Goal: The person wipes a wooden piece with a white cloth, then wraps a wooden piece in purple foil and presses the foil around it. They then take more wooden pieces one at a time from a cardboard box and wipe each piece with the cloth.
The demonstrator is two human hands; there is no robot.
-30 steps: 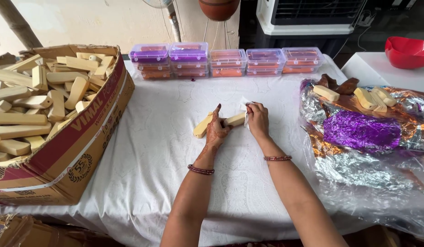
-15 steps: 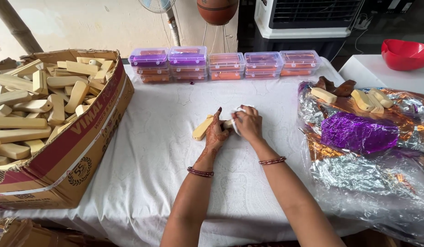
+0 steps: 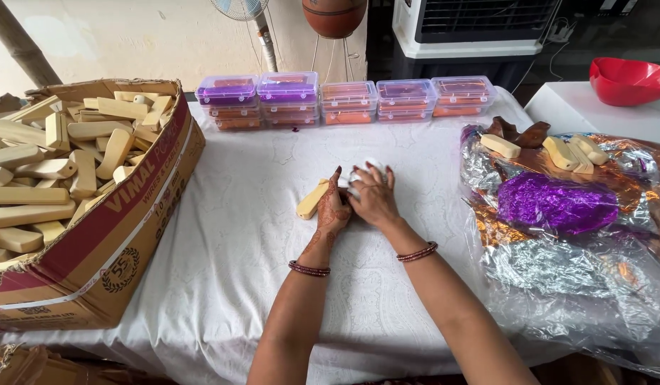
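A pale wooden block [image 3: 312, 200] lies on the white tablecloth [image 3: 259, 271] at the middle of the table. My left hand [image 3: 333, 209] rests on its right end and holds it down. Close beside it, my right hand [image 3: 373, 196] is curled over a small white piece [image 3: 358, 173] at the block's end; only a bit of the white shows above the fingers. The two hands touch each other. What lies under the right palm is hidden.
A big cardboard box [image 3: 130, 214] full of pale wooden blocks fills the left side. Several clear lidded boxes [image 3: 348, 100] line the far edge. Crinkled silver and purple foil [image 3: 558, 207] with several wooden pieces covers the right. A red bowl [image 3: 629, 80] stands far right.
My right hand has moved left and closed over the block's end, meeting the left hand. The second block piece seen a second ago is now covered by the hands.
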